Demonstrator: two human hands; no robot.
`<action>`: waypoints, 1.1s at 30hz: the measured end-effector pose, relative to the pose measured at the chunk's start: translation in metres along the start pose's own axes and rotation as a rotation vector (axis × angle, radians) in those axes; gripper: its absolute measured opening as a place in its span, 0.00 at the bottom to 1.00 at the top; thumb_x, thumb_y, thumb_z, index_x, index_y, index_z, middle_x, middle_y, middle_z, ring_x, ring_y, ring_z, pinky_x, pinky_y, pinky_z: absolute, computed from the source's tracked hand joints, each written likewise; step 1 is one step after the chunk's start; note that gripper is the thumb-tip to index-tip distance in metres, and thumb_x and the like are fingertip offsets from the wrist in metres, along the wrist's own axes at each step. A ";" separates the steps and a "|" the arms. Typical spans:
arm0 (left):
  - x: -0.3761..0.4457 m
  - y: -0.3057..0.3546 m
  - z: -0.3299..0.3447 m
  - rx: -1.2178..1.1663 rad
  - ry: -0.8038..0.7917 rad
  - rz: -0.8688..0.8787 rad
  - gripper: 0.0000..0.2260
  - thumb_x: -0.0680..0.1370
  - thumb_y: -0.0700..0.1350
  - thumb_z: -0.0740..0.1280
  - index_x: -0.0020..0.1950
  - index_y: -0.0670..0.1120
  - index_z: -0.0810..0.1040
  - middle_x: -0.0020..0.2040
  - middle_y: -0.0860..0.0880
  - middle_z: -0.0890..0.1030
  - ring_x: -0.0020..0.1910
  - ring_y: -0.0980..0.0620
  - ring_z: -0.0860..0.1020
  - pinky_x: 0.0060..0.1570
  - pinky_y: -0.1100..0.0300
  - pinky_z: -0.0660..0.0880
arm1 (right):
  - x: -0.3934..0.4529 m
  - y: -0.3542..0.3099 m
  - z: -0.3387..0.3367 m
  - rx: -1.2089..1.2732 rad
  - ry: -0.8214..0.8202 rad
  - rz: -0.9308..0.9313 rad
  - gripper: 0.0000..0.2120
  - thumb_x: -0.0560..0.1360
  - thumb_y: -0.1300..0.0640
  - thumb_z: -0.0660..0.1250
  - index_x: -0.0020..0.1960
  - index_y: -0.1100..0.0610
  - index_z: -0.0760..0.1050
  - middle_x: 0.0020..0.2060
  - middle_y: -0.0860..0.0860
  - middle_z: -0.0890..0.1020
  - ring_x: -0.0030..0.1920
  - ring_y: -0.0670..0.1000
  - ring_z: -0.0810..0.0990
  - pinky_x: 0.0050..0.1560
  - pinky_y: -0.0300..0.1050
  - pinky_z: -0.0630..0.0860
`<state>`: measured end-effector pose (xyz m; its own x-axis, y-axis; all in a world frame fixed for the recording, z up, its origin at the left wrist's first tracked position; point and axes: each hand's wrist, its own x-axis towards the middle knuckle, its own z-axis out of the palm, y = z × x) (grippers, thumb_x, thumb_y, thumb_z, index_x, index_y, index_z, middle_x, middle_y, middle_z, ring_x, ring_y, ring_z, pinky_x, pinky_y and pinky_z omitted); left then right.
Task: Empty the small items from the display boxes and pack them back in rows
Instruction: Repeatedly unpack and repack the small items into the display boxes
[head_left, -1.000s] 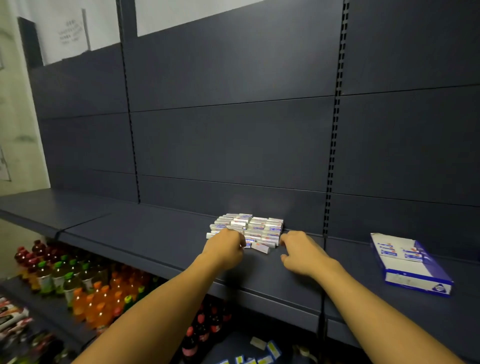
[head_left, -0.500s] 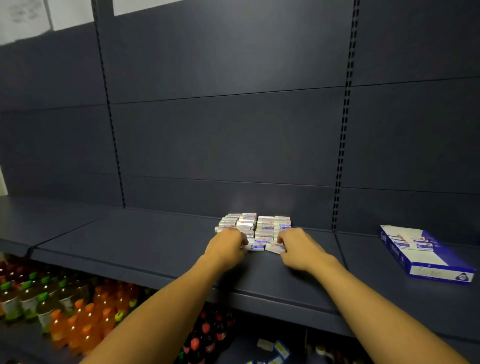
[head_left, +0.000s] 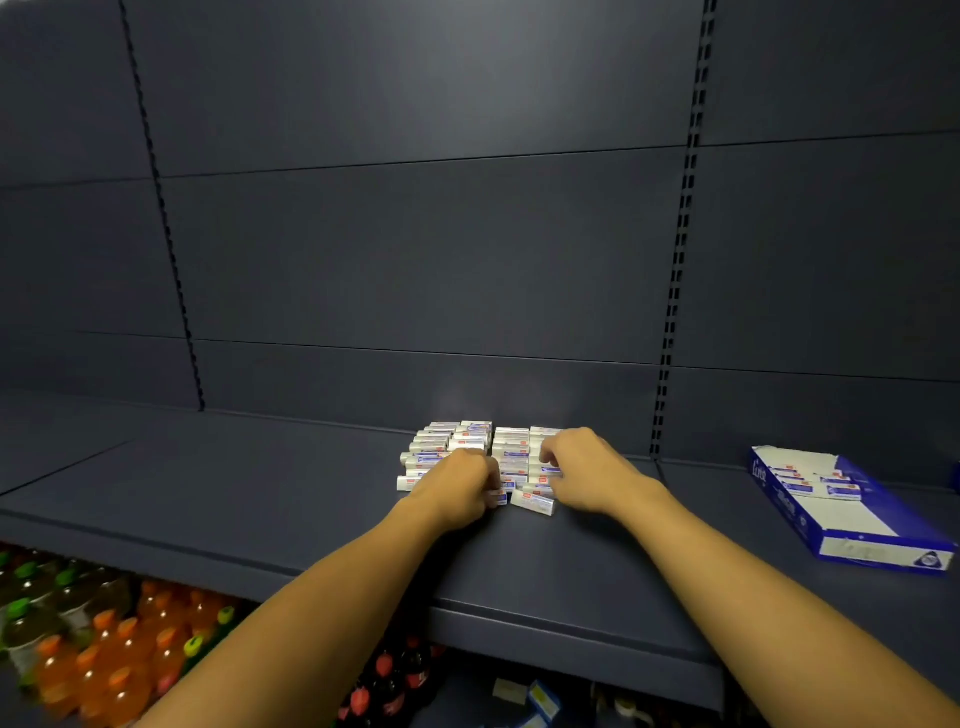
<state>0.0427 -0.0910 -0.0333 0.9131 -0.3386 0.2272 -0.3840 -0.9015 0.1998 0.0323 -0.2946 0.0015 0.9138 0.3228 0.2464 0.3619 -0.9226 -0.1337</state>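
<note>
Several small white-and-blue item boxes (head_left: 470, 440) lie in rows on the dark shelf (head_left: 249, 499), near its back wall. My left hand (head_left: 457, 488) is at the front left of the group, fingers curled round one small box at its fingertips. My right hand (head_left: 582, 470) reaches over the right rows, fingers curled and pinching a small box there. One loose box (head_left: 532, 503) lies askew between both hands at the front. A blue-and-white display box (head_left: 852, 525) lies open on the shelf to the right, with a few small boxes inside.
Orange and dark drink bottles (head_left: 104, 660) stand on the lower shelf at the bottom left. Small packets (head_left: 540, 699) lie below the shelf edge. A slotted upright (head_left: 675, 291) divides the back wall.
The camera turned right and moved closer. My right hand moved forward over the right rows; my left hand stayed at the front of the group.
</note>
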 end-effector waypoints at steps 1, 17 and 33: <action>0.001 -0.003 -0.002 -0.003 -0.007 0.002 0.08 0.77 0.43 0.71 0.55 0.47 0.81 0.57 0.48 0.79 0.53 0.47 0.77 0.56 0.50 0.77 | 0.003 -0.002 0.002 0.006 -0.003 -0.008 0.15 0.73 0.64 0.66 0.59 0.57 0.78 0.53 0.54 0.80 0.51 0.55 0.80 0.51 0.51 0.80; -0.003 -0.065 -0.097 0.050 0.190 0.030 0.07 0.76 0.39 0.70 0.52 0.47 0.84 0.47 0.50 0.80 0.48 0.50 0.78 0.50 0.52 0.78 | 0.040 -0.050 0.037 0.087 -0.093 -0.024 0.06 0.73 0.62 0.73 0.48 0.57 0.78 0.46 0.50 0.77 0.48 0.54 0.79 0.49 0.47 0.78; -0.004 -0.087 -0.073 -0.098 0.161 0.050 0.07 0.75 0.38 0.73 0.51 0.47 0.84 0.43 0.53 0.79 0.42 0.53 0.78 0.44 0.59 0.74 | 0.038 -0.072 0.024 -0.012 0.120 0.023 0.04 0.75 0.59 0.69 0.49 0.56 0.78 0.49 0.50 0.75 0.52 0.55 0.77 0.46 0.45 0.72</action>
<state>0.0626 0.0083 0.0186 0.8616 -0.3281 0.3872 -0.4474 -0.8512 0.2743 0.0454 -0.2107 -0.0022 0.8930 0.2746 0.3566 0.3383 -0.9321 -0.1293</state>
